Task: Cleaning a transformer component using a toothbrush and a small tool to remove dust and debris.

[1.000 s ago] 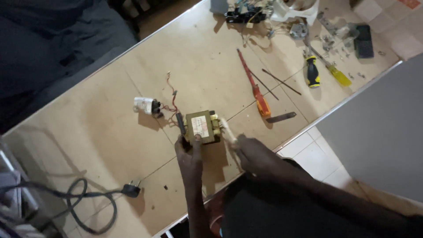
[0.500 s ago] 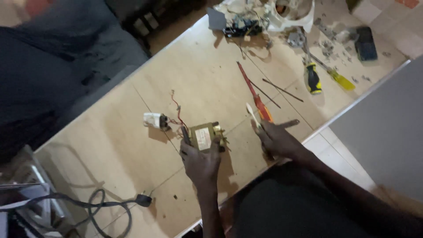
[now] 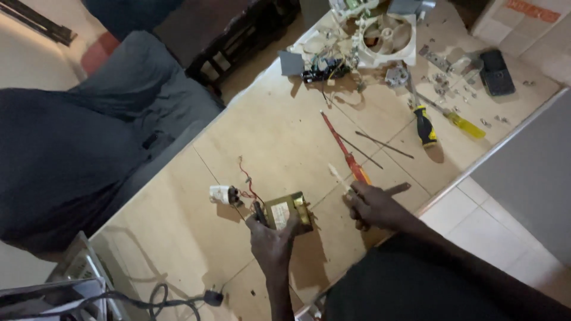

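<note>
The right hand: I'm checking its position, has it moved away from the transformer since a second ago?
Yes. The right hand moved from the transformer toward the red screwdriver.

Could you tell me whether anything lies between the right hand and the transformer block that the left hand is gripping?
Nothing visible does. The left hand grips the transformer block, and the right hand, holding a pale thin tool, is apart from it with only bare wooden tabletop between. The red screwdriver lies farther back.

A brass-yellow transformer [image 3: 287, 212] with red wires [image 3: 247, 181]; beyond it a red-orange screwdriver [image 3: 345, 151], a black-and-yellow one [image 3: 425, 126], and a white fan housing [image 3: 386, 38].
</note>
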